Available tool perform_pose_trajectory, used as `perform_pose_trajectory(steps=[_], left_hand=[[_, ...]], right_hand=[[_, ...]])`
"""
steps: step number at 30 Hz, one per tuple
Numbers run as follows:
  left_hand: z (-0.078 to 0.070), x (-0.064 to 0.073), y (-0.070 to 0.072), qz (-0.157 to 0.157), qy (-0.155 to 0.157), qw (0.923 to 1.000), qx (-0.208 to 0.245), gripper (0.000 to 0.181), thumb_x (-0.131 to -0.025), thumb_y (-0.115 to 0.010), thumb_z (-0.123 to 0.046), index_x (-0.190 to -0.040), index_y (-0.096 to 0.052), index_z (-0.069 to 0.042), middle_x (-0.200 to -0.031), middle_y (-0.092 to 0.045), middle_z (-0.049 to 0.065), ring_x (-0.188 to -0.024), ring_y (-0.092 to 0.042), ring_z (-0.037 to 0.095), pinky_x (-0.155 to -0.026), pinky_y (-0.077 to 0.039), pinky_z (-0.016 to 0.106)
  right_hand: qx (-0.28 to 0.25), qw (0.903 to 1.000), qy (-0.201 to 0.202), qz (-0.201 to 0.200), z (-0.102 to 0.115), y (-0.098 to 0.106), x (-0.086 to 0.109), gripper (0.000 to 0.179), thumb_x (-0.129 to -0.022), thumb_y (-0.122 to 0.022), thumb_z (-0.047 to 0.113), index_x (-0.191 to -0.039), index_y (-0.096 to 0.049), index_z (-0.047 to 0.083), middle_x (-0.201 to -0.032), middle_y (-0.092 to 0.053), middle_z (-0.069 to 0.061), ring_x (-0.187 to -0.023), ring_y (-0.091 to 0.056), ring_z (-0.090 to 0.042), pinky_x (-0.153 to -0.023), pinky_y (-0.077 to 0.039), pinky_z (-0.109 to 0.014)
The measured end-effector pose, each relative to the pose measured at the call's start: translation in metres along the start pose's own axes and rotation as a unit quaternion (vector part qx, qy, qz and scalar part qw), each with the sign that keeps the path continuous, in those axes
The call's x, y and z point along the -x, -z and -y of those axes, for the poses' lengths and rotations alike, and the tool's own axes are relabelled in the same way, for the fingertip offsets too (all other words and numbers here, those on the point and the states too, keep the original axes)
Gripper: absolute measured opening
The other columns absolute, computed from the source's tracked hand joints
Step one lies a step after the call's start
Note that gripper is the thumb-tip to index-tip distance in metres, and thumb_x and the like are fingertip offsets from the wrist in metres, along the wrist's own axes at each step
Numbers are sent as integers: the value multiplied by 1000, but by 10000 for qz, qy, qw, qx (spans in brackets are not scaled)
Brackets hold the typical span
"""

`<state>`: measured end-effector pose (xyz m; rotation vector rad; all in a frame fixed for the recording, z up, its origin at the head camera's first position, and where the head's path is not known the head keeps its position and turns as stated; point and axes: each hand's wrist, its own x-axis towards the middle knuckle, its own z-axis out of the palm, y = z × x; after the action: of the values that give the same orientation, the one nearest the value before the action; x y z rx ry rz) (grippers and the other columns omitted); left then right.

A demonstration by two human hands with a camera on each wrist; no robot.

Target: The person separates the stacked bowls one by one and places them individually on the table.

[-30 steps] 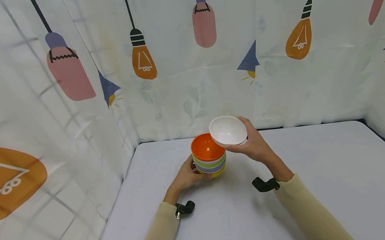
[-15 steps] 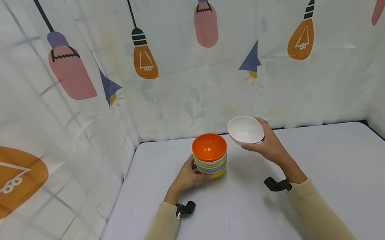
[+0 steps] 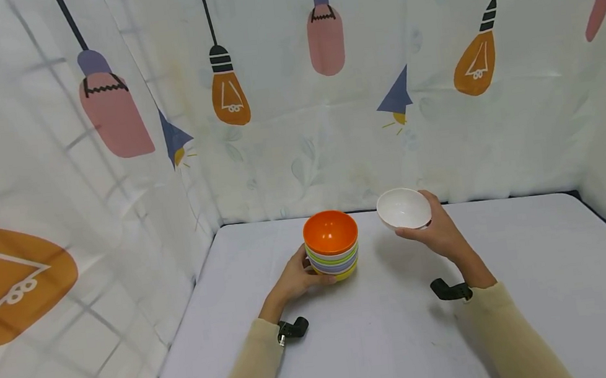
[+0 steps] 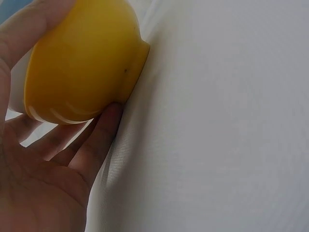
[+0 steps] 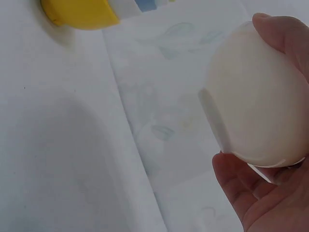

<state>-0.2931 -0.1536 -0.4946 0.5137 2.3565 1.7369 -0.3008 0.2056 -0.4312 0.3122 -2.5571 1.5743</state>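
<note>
A stack of nested bowls stands on the table, with an orange bowl (image 3: 330,233) on top and a yellow bowl (image 4: 79,63) at the bottom. White, green and lavender rims show between them. My left hand (image 3: 293,275) grips the stack low on its left side, thumb in front and fingers round the yellow bowl's wall and foot. To the right of the stack, my right hand (image 3: 438,230) holds a white bowl (image 3: 403,209) above the table, thumb on the near side and fingers on the far side. Its mouth tilts toward the head camera; its underside fills much of the right wrist view.
Both hands work over a white-covered table (image 3: 366,350). Behind it hangs a pale curtain (image 3: 288,153) printed with lamps and bulbs, and another curtain side closes in the left. Each wrist carries a black camera mount (image 3: 450,289).
My right hand has carried the white bowl rightward and slightly down, away from the stack's rim. The left hand and the stack have stayed in place.
</note>
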Motion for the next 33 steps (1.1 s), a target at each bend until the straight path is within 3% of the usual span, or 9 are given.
perform_pose_trajectory(steps=[15, 28, 33], left_hand=[[1, 0, 0, -18, -1, 10000, -21, 87, -73, -94, -18, -145, -47, -26, -139, -60, -4, -126, -59, 25, -110, -49, 47], [-1, 1, 1, -23, 46, 10000, -84, 89, -73, -95, -21, -147, -46, -29, -141, -58, -6, -127, -58, 25, -113, -47, 48], [0, 1, 1, -24, 35, 9999, -92, 88, -74, -94, -21, -147, -46, -28, -141, -59, -5, -127, -57, 25, -112, -46, 49]], right_hand=[[92, 9991, -395, -88, -25, 20, -2, 110, -82, -87, 36, -162, -15, 12, -156, -35, -22, -137, -40, -42, -100, -47, -54], [257, 9972, -614, -340, -47, 34, -2, 111, -82, -86, 42, -161, -16, 8, -157, -33, -25, -138, -39, -46, -102, -46, -61], [289, 9948, -915, -351, -54, 38, 0, 113, -82, -86, 40, -161, -13, 7, -159, -31, -26, -140, -37, -47, -105, -43, -64]])
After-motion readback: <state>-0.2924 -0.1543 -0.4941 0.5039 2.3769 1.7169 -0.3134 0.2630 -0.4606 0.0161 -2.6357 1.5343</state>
